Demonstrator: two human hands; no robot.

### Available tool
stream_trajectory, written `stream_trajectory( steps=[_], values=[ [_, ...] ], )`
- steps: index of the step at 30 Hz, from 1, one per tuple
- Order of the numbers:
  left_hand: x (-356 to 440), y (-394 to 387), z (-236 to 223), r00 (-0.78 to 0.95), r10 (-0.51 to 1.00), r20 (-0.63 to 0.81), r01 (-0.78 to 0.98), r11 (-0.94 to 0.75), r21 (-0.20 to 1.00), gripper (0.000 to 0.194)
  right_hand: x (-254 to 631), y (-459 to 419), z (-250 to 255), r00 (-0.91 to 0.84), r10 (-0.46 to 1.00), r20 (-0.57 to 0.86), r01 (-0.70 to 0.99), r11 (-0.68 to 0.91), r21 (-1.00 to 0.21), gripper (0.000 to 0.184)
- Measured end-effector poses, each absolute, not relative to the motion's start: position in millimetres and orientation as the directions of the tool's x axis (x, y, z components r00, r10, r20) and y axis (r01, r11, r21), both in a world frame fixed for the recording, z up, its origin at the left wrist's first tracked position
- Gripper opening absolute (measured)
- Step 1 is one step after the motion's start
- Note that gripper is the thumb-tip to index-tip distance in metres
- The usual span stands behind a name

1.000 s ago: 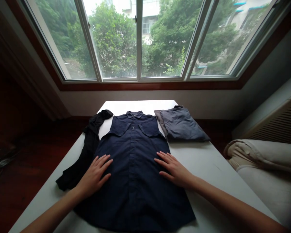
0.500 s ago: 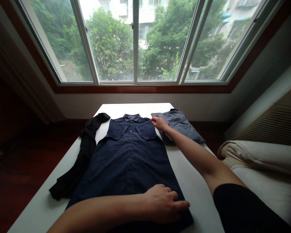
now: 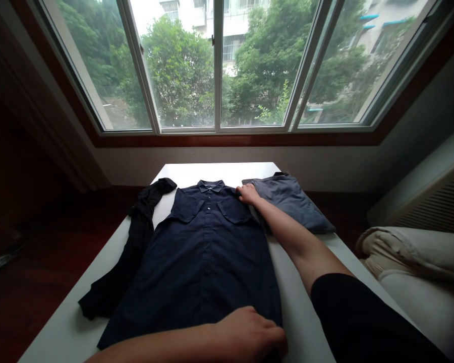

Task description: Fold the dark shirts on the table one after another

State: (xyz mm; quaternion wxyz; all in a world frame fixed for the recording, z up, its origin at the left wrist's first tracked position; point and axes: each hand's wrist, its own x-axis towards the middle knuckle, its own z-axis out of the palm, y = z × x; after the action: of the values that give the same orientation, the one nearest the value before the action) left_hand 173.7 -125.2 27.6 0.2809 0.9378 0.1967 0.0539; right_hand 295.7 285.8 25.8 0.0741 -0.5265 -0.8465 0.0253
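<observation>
A navy button-up shirt (image 3: 204,252) lies front side up on a white table (image 3: 306,302), its collar toward the window and its sleeves folded across the chest. My right hand (image 3: 248,193) pinches the shirt at its right shoulder edge. Across the lower part of the shirt reaches my left forearm, and my left hand (image 3: 251,335) is closed on the shirt's right side near the hem; its fingertips are partly hidden. Left of the shirt a black garment (image 3: 136,247) lies stretched in a long, crumpled strip. Grey folded clothes (image 3: 291,201) rest beyond my right forearm.
A wide window (image 3: 217,75) and a wall stand behind the table's far edge. To the right sits a cream padded seat (image 3: 419,257), with a slatted panel (image 3: 439,196) behind it. Dark red floor (image 3: 71,252) shows on the left.
Both hands lay flat on the shirt's middle. My right hand moved up to the shoulder, my left crossed to the lower right side and closed there. The shirt's lower right edge has drawn inward.
</observation>
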Motion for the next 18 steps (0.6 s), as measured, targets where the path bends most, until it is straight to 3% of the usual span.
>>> stream_trajectory(
  steps=[2,5,9,11,13,18],
  values=[
    [164.7,-130.9,41.7,0.885,0.465,-0.008,0.346,-0.647,0.679,0.03,291.7,284.1,28.7,-0.389,0.914,0.117,0.879,0.406,-0.252,0.051],
    [156.0,-141.8,56.0,0.747,0.658,-0.091,0.411,-0.349,0.842,0.03,287.3,282.1,38.1,-0.23,0.971,0.064,0.817,0.228,-0.529,0.05],
    [145.3,-153.1,67.2,0.426,0.883,-0.198,0.486,-0.039,0.873,0.028,286.0,279.0,51.5,-0.069,0.988,-0.137,0.586,-0.071,-0.807,0.044],
    [135.7,-158.6,73.7,0.328,0.927,-0.179,0.522,-0.02,0.853,0.025,285.4,277.2,55.2,-0.088,0.965,-0.248,0.494,-0.174,-0.852,0.035],
    [122.7,-165.8,78.8,0.286,0.944,-0.166,0.569,-0.028,0.822,0.034,283.7,275.7,57.2,-0.122,0.953,-0.277,0.429,-0.201,-0.881,0.024],
    [81.8,-183.6,74.0,0.219,0.965,-0.145,0.625,-0.025,0.78,0.062,278.3,274.3,63.7,-0.057,0.992,-0.109,0.309,-0.086,-0.947,0.015]
  ],
)
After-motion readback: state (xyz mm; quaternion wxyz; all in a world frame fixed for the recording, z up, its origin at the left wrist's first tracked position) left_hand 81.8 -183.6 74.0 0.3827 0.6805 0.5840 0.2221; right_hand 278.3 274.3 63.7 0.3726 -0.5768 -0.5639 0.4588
